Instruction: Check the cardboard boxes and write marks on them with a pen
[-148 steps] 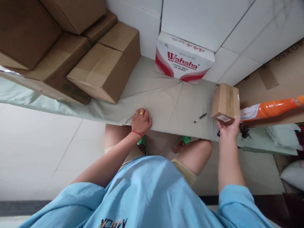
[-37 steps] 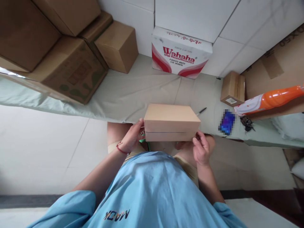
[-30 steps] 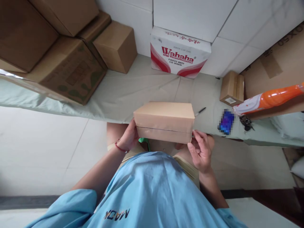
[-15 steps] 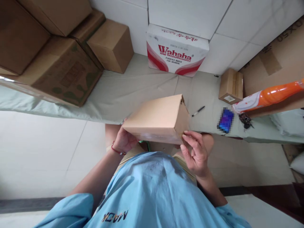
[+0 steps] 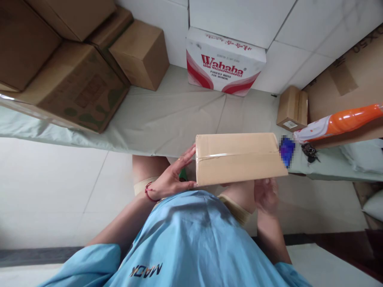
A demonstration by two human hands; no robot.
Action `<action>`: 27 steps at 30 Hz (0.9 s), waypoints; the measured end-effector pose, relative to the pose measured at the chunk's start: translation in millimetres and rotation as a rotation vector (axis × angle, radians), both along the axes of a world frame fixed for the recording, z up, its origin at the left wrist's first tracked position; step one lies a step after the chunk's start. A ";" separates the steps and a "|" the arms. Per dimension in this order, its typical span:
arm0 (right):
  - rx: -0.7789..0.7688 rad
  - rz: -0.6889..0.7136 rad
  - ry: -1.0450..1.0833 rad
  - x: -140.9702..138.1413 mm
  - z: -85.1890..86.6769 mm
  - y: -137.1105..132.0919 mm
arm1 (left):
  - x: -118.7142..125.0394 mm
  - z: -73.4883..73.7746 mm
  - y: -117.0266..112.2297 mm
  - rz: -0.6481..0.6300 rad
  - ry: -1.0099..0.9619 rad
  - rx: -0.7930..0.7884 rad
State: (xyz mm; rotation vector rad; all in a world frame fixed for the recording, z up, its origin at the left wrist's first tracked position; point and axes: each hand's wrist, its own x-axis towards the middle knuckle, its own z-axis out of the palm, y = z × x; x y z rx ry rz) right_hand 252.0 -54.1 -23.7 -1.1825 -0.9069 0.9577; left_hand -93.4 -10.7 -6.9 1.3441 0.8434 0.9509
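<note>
A cardboard box (image 5: 239, 159) is held up in front of my body, above my lap and the table's near edge. Clear tape runs lengthwise along the side that faces me. My left hand (image 5: 173, 175), with a red cord bracelet at the wrist, grips the box's left end, fingers against the end face and thumb at the bottom corner. Under the lower right edge is my right hand (image 5: 267, 195), its fingertips partly hidden by the box and slightly blurred. The two hands support the box between them.
A green cloth-covered table (image 5: 179, 103) spans the view. Large cartons (image 5: 74, 87) are stacked left, and a white-and-red Wahaba carton (image 5: 223, 65) stands by the wall. Rightward lie a small box (image 5: 291, 109), an orange bottle-shaped object (image 5: 344, 121), a pixelated phone (image 5: 287, 151) and keys (image 5: 310, 152).
The box has shifted right and turned, so its taped side now shows. My left hand moved to its left end, my right hand lower and rightward. The pen is now hidden behind the box.
</note>
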 end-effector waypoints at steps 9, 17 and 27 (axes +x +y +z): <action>0.087 -0.063 0.063 2.6 -0.8 7.2 | 9.7 16.1 -4.3 0.086 0.125 0.120; -0.117 -0.099 0.201 8.0 -18.4 6.0 | 12.8 35.0 -6.8 0.028 0.191 0.398; -0.011 -0.034 0.120 8.4 -19.3 -1.7 | 15.9 48.2 -4.6 0.107 -0.083 0.053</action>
